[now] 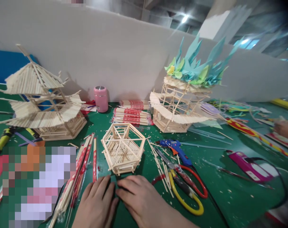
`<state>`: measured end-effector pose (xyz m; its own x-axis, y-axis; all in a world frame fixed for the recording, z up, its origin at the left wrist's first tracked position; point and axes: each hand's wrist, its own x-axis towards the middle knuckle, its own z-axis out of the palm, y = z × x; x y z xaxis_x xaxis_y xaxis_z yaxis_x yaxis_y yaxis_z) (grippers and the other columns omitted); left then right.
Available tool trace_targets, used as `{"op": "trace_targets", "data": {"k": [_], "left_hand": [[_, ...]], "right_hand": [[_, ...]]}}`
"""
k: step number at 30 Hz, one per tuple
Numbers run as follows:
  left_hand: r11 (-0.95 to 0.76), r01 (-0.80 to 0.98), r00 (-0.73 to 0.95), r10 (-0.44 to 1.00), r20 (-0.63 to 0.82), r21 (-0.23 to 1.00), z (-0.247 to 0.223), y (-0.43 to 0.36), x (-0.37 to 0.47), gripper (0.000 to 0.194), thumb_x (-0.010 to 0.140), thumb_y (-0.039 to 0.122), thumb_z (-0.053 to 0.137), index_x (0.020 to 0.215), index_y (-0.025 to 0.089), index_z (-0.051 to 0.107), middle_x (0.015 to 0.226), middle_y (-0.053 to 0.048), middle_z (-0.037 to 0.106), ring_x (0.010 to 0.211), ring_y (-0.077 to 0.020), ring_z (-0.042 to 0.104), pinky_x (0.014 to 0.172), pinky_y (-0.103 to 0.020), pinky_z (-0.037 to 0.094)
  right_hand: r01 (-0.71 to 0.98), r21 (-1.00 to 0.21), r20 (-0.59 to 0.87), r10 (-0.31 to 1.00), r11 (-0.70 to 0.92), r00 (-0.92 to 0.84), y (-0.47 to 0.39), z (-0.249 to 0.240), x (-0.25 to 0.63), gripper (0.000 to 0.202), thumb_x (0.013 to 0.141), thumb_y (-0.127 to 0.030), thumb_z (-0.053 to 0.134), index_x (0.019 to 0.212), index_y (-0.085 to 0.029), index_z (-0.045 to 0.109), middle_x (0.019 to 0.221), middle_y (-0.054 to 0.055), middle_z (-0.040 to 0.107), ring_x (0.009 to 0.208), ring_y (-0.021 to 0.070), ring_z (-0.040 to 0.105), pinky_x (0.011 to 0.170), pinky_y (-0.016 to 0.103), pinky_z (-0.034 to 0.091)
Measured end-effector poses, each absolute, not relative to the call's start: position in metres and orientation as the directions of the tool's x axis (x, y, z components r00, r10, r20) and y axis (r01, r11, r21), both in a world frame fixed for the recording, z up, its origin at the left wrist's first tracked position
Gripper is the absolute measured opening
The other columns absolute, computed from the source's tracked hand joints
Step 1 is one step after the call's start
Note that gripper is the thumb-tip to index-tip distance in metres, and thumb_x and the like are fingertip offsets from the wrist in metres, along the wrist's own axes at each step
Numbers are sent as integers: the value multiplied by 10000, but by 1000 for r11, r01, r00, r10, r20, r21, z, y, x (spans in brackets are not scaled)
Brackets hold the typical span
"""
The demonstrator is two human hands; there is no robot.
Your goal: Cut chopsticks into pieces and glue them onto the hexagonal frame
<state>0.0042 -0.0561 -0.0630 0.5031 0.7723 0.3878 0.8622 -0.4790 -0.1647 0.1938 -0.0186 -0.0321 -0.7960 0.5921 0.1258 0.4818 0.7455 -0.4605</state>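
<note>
My left hand (pixel 97 201) lies palm down on the green table, fingers stretched forward and slightly apart, with nothing visible in it. Beside it, my right hand (pixel 140 200) rests the same way, its fingers pointing toward the left hand. Just beyond the fingertips stands a hexagonal frame of wooden chopsticks (pixel 123 150), open at the sides, with thin sticks crossing its top. Neither hand clearly touches it. Loose chopsticks (pixel 166 177) lie right of the frame, near scissors (pixel 186 186) with red and yellow handles. Wrapped chopsticks (pixel 74 177) lie left of my left hand.
A blue glue gun (pixel 177 150) lies behind the scissors, its cord running forward. Two larger stick pavilions, one plain (pixel 47 115) and one with paper leaves (pixel 179 115), stand by the wall. A pink bottle (pixel 101 99), chopstick packs (pixel 131 116) and a magenta device (pixel 250 166) are around.
</note>
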Motion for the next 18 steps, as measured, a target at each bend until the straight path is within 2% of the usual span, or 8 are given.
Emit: {"op": "trace_targets", "data": {"k": [2, 6, 10, 14, 18], "left_hand": [[-461, 874, 482, 789, 381, -151, -67, -58, -3, 275, 842, 307, 456, 996, 161, 630, 969, -112, 726, 840, -245, 692, 659, -371, 576], [-421, 901, 421, 796, 435, -103, -70, -59, -17, 296, 878, 325, 407, 1004, 160, 618, 948, -106, 721, 830, -226, 682, 679, -336, 544], [-360, 930, 352, 809, 471, -77, -63, -54, -23, 318, 891, 278, 352, 874, 155, 646, 817, -110, 708, 721, -237, 656, 651, -362, 489], [-178, 982, 190, 934, 304, -67, -50, -48, -22, 289, 856, 326, 407, 689, 205, 610, 713, -78, 652, 729, -297, 605, 621, -411, 403], [-47, 990, 71, 980, 187, -131, -41, -44, -19, 305, 841, 371, 392, 662, 212, 580, 698, -82, 622, 769, -321, 574, 652, -435, 347]], "right_hand": [[496, -434, 99, 587, 752, -804, -17, -36, 194, 213, 877, -179, 498, 1067, -196, 591, 1090, 23, 648, 963, 191, 545, 829, 305, 434], [621, -356, 75, 683, 699, -726, -15, -39, 205, 172, 849, -113, 520, 928, -210, 638, 944, 8, 663, 830, 178, 571, 699, 287, 448], [695, -323, 57, 746, 643, -663, -14, -39, 215, 135, 841, -107, 539, 854, -189, 646, 870, 36, 648, 751, 180, 585, 641, 286, 451], [723, -291, 59, 766, 627, -640, -12, -42, 218, 104, 839, -139, 563, 805, -192, 645, 773, 32, 642, 700, 194, 590, 592, 293, 447], [747, -265, 88, 787, 609, -611, -7, -43, 227, 118, 823, -117, 568, 772, -191, 644, 739, 26, 642, 676, 189, 597, 584, 290, 453]]}}
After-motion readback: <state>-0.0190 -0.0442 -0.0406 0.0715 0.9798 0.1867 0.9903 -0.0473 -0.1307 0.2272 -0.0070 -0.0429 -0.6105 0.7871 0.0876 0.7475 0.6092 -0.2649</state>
